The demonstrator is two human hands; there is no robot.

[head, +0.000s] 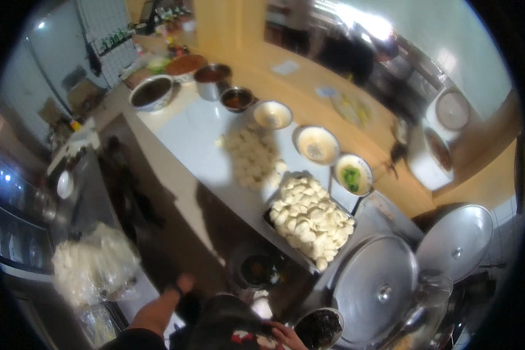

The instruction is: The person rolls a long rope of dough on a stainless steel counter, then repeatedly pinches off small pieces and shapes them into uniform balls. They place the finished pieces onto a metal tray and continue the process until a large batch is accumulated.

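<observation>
My left hand (185, 282) is blurred and stretches forward at the lower middle, a dark band at its wrist. No object can be made out in it. My right hand (284, 335) is low against the front of my dark clothing, partly cut off by the frame's bottom edge. Just right of it sits a bowl of black food (318, 327). Ahead of me a metal tray (267, 223) is heaped with pale dough pieces (313, 216). More pale pieces (251, 155) lie in shadow on the white worktop (179, 135) beyond.
Bowls (317, 144) line the worktop's far side, one holding chopped greens (352, 177). Pots (212, 81) stand farther back. Large round metal lids (376, 291) crowd the right. Bagged pale food (96, 267) rests on the left counter. A dark bin (258, 269) is below the worktop.
</observation>
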